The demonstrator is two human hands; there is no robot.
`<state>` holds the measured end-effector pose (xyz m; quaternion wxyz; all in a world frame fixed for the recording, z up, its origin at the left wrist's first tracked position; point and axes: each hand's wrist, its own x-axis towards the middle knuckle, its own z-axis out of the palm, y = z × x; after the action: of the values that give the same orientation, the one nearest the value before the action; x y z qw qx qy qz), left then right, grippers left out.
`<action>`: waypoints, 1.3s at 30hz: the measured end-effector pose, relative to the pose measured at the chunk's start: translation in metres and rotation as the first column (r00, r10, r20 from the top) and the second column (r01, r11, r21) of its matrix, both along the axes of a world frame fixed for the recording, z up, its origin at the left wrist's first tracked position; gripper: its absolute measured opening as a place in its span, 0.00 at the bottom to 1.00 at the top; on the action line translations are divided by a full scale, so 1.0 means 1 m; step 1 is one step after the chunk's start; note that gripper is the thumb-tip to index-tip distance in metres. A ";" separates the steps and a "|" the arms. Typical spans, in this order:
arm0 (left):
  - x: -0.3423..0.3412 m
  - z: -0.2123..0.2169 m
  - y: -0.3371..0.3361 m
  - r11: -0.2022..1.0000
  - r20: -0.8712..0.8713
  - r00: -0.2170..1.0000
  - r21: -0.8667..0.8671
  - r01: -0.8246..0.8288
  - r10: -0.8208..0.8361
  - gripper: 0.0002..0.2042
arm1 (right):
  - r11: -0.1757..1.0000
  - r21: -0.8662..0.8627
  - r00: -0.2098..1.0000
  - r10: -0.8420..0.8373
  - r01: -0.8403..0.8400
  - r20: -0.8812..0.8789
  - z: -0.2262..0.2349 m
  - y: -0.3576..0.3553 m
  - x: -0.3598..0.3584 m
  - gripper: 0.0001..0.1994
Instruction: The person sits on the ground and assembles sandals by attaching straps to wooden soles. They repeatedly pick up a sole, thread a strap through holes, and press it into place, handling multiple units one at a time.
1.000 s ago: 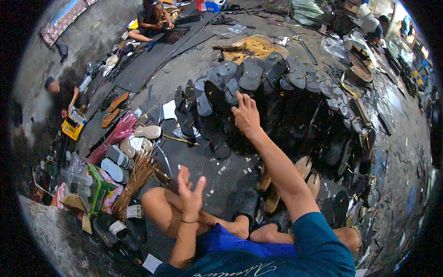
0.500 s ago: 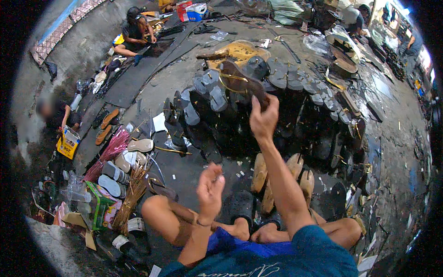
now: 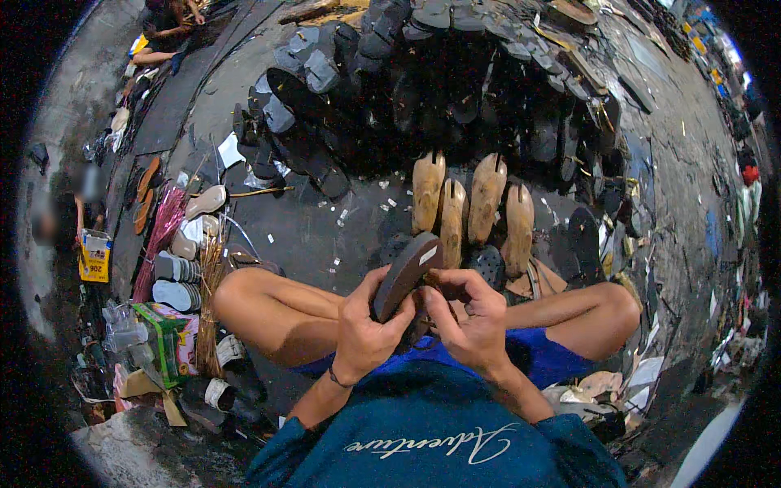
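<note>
A dark sandal sole (image 3: 405,275) with a small pale sticker is held in front of my chest, above my crossed legs. My left hand (image 3: 364,328) grips its lower edge from the left. My right hand (image 3: 469,317) closes on it from the right, fingers curled around its underside. Several wooden shoe lasts (image 3: 468,203) lie on the floor just beyond my hands.
Rows of dark sandals and soles (image 3: 390,89) spread over the floor ahead. At my left lie pale soles (image 3: 175,268), a pink bundle (image 3: 163,228), a green box (image 3: 163,337) and tape rolls. Another person (image 3: 167,32) sits at the far upper left.
My right hand has come back from the sandal rows with a dark sole. Both hands have met on it in front of my chest, and my view has tilted down.
</note>
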<state>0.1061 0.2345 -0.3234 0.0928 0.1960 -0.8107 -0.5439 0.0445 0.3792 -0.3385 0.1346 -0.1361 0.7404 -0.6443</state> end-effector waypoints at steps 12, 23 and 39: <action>0.052 -0.003 -0.010 0.875 -0.056 0.883 0.119 0.468 -0.465 0.22 | 0.960 -0.164 0.974 0.223 -0.225 -0.033 0.010 0.055 0.018 0.20; 0.059 0.009 -0.007 0.804 -0.037 0.836 0.254 0.538 -0.548 0.19 | 0.759 0.024 0.757 0.651 -0.651 -0.060 0.016 0.073 0.003 0.24; 0.013 -0.010 -0.014 0.913 0.157 0.972 0.343 -0.221 0.176 0.16 | 0.933 0.223 0.960 -0.270 0.281 -0.080 -0.114 0.001 -0.117 0.35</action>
<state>0.1192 0.2204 -0.3330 0.0605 0.3239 -0.6782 -0.6569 -0.0730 0.3799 -0.4530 0.0400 -0.0298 0.8254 -0.5624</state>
